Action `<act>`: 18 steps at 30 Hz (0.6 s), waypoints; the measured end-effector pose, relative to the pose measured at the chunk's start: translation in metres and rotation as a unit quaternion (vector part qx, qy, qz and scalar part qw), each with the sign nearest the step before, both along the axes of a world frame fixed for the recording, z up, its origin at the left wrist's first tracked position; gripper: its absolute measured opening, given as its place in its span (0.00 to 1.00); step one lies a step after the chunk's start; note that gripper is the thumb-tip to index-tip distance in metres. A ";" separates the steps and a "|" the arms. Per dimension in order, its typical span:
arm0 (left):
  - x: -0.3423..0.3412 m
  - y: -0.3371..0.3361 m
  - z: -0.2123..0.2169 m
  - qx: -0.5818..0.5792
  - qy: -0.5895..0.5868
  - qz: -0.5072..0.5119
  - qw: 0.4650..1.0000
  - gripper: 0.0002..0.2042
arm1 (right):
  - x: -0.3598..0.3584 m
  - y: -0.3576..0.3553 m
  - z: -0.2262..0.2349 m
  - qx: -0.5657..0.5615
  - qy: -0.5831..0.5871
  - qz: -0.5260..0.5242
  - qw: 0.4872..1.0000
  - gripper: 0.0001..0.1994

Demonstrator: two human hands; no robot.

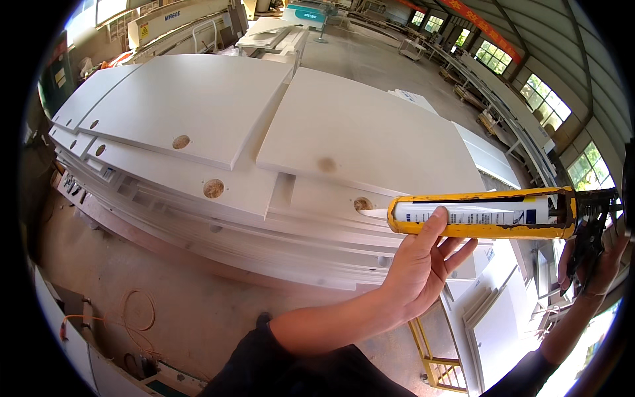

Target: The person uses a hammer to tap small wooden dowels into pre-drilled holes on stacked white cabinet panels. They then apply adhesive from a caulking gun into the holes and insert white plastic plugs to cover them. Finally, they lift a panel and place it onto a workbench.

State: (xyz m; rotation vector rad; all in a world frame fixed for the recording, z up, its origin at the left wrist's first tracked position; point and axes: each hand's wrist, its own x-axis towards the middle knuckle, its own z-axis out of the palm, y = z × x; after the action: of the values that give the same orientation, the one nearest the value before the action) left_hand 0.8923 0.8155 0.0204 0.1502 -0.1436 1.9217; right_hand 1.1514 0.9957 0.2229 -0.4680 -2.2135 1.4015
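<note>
A yellow caulking gun (483,231) with worn paint lies level across the right side, a white sealant tube (466,212) in its frame. My left hand (426,264) holds the frame from below near its front, thumb pressed on the tube, fingers curled underneath. At the far right my right hand (598,264) is wrapped round the gun's black handle (589,241); part of it is dark. The white nozzle (374,213) points left, its tip beside a round hole (362,204) in a white panel. Whether tip and panel touch, I cannot tell.
Stacked white panels (370,126) fill the middle, several with round brown holes (213,188). A smudge (327,164) marks the upper right one. A yellow metal frame (436,364) stands at lower right. An orange hose (135,324) lies on the floor at left. A long machine (172,26) is behind.
</note>
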 end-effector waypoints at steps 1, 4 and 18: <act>-0.003 -0.004 0.000 0.005 -0.008 -0.017 1.000 0.15 | 0.003 -0.009 0.005 0.001 0.010 -0.071 0.997 0.47; -0.013 -0.013 0.005 -0.002 -0.010 -0.058 0.998 0.16 | 0.009 -0.029 0.003 0.091 0.104 -0.267 0.954 0.43; -0.107 -0.051 0.020 -0.046 0.026 -0.061 0.997 0.17 | -0.115 -0.163 -0.001 0.123 -0.075 -0.186 0.972 0.30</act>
State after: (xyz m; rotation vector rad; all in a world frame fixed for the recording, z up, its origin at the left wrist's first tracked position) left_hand 0.7854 0.7647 0.0402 0.1269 -0.0293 1.7969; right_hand 1.0367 0.8331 0.2218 -0.8694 -2.2298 0.9096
